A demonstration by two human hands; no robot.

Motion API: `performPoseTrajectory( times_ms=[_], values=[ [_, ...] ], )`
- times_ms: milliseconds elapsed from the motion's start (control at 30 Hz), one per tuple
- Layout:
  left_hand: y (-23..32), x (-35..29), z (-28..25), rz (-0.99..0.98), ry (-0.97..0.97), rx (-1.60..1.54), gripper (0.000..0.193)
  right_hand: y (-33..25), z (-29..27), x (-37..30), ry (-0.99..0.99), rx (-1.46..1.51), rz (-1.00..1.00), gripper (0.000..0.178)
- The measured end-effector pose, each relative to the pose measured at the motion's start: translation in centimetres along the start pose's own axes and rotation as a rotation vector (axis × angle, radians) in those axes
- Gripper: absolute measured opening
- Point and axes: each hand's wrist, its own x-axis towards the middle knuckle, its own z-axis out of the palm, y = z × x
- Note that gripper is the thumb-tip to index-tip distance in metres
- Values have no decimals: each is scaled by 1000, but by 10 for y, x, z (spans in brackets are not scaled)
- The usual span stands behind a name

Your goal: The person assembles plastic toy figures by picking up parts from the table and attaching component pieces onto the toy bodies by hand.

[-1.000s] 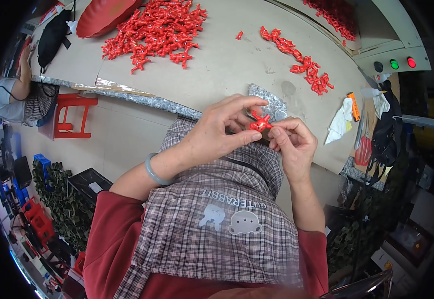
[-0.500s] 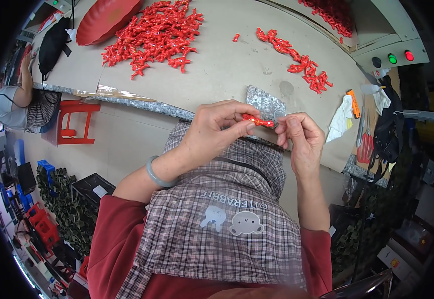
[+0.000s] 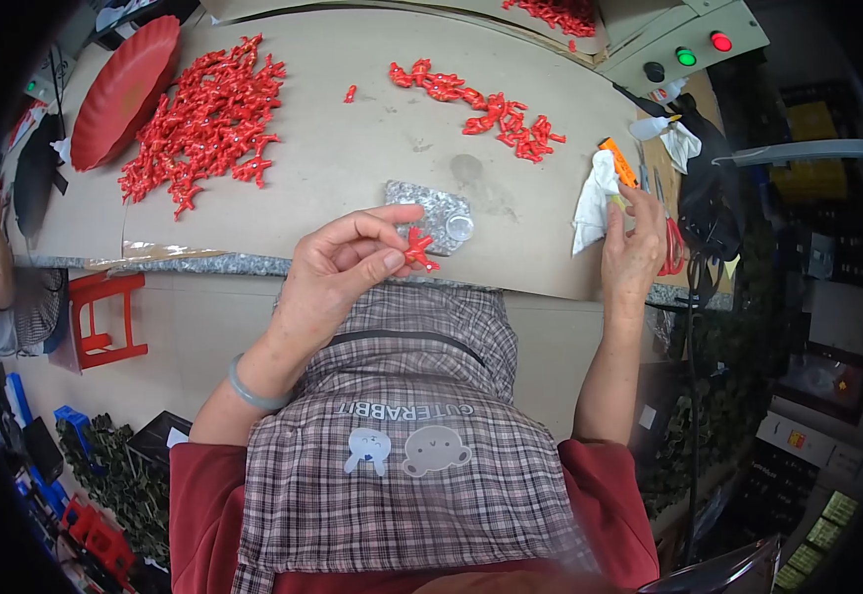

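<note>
A small red figurine (image 3: pixel 419 247) with spread limbs is pinched between the thumb and fingers of my left hand (image 3: pixel 337 257), just above the near table edge. My right hand (image 3: pixel 636 243) is at the right side of the table, its fingers apart beside a crumpled white tissue (image 3: pixel 595 208) and an orange tool (image 3: pixel 619 161); I see nothing held in it. Behind my left hand lies a grey speckled stone slab (image 3: pixel 416 201) with a small clear round dish (image 3: pixel 459 228) on it.
A large heap of red figurines (image 3: pixel 203 124) and a red scalloped tray (image 3: pixel 124 94) occupy the left. More figurines (image 3: pixel 496 114) lie in a row at centre right. Red-handled scissors (image 3: pixel 673 247), a white bottle (image 3: pixel 652 127) and a machine panel (image 3: pixel 689 57) are at the right.
My right hand has left the figurine and moved right to the tissue. The left hand still holds the figurine, now turned with its limbs showing. The view has shifted right.
</note>
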Motion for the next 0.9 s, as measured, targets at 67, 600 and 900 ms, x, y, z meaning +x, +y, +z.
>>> performPoseTrajectory(
  times_ms=[67,600,900],
  values=[
    [0,3,3,14,7,31,10,1,3,-4,-27,-58,-15,26],
    [-8,23,48,66,-158,44,31,-21,-24,-21,129,639,152,10],
    [-21,29,73,247,-83,342,28,-77,-33,-58,-31,801,57,13]
  ],
)
